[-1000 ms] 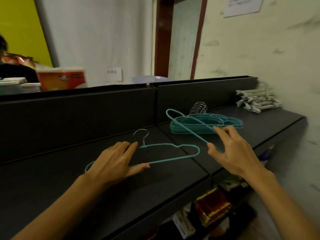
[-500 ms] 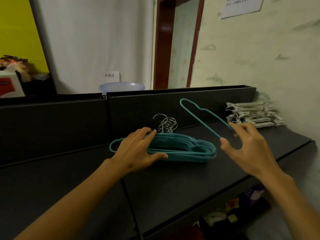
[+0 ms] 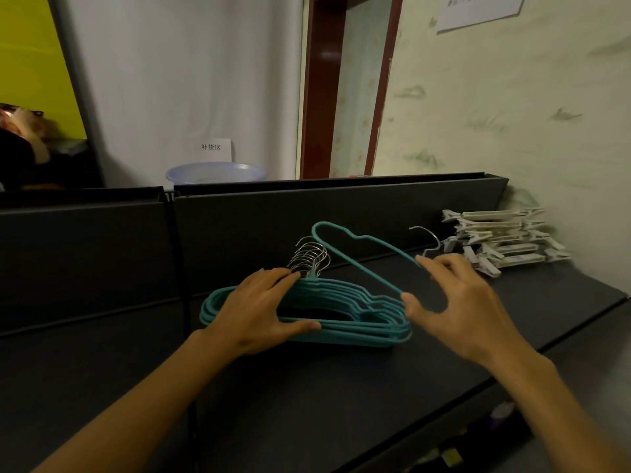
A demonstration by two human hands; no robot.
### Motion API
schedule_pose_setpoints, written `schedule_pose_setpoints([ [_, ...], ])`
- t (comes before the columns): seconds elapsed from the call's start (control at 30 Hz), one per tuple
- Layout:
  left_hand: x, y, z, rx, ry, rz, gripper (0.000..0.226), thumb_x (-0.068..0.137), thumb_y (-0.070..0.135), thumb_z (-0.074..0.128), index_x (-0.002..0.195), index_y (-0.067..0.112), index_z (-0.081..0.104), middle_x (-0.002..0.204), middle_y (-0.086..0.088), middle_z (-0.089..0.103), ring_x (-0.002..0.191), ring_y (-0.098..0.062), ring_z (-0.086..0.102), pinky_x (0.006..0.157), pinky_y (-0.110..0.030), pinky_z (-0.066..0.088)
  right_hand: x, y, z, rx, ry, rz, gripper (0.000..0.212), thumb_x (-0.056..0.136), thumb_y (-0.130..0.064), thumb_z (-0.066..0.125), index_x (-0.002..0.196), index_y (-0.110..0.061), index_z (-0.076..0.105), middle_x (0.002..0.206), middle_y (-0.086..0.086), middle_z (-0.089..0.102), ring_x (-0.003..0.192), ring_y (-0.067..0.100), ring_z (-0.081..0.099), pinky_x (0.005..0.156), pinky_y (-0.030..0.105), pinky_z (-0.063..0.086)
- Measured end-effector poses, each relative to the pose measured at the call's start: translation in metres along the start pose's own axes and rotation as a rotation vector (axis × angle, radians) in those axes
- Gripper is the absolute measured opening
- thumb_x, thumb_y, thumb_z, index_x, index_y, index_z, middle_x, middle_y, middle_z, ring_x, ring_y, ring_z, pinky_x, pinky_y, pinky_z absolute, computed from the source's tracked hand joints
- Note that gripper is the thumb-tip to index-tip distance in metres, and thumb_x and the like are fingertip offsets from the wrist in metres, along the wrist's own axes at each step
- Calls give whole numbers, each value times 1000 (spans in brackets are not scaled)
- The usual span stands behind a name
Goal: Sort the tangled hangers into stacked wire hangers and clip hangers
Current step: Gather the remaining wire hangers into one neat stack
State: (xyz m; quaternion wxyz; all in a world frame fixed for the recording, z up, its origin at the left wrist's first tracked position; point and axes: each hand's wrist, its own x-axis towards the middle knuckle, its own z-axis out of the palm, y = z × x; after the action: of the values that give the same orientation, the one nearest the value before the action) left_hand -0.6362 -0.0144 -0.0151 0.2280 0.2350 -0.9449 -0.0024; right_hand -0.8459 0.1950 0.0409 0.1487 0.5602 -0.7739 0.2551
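The left hand lies flat on the stack of teal wire hangers, fingers straight across the top bars and thumb along the near edge, pressing it to the dark shelf. Half a second ago it lay there the same way; a second ago it was further left on the shelf, spread over a single hanger that lay by itself. That hanger no longer shows apart from the stack.

The right hand grasps one loose hanger between thumb and forefinger, the other fingers fanned above. The hanger is tilted, its far end raised over the stack's silver hooks, its own hook sticking up behind the fingers. A second ago it sloped up from the stack and seemed to touch it; half a second ago it was lifted off to the right; now it hangs lower and nearer, over the right half of the stack, with its near corner just above the stack's right end. Whether it touches the stack cannot be told.

The white clip hangers sit piled at the shelf's far right against the wall, well apart from the stack, as before. A pale blue basin shows beyond the shelf's back panel.
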Motion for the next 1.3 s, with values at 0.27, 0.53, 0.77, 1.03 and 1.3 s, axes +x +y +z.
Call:
schedule_pose_setpoints([
  [0.27,-30,-65,-16,62,-15,-210,120,56,95,27,149,20,13,152,-5,26,137,-21,28,112,-40,22,29,-46,47,3,-206,-171,80,72,-66,54,138,-22,41,122,-7,42,104,9,46,91,31,44],
  [0.53,-47,-90,-24,-207,-108,-173,110,57,91,36,147,30,20,144,10,36,123,-9,44,98,-31,44,46,-80,77,43,-261,-246,78,75,-68,51,139,-26,38,128,-9,44,114,8,41,100,26,34],
  [0.77,-45,-97,-16,-361,-48,-96,97,62,85,43,140,28,35,131,13,46,110,-1,50,92,-23,47,38,-83,79,-29,-305,-179,88,72,-72,52,145,-31,25,148,-4,25,134,12,24,112,37,26],
  [1.03,-42,-96,-15,-498,-4,-73,68,64,64,63,121,31,48,106,24,52,90,11,52,77,-7,45,24,-46,60,-72,-374,59,108,61,-60,75,145,-42,11,142,-6,42,124,15,45,102,39,41],
  [1.3,-40,-100,-12,-549,-98,-66,69,62,68,63,119,38,40,108,20,55,96,4,56,81,-15,50,18,-32,60,63,-410,147,114,54,-55,82,140,-55,7,141,-9,41,127,15,42,104,41,40],
])
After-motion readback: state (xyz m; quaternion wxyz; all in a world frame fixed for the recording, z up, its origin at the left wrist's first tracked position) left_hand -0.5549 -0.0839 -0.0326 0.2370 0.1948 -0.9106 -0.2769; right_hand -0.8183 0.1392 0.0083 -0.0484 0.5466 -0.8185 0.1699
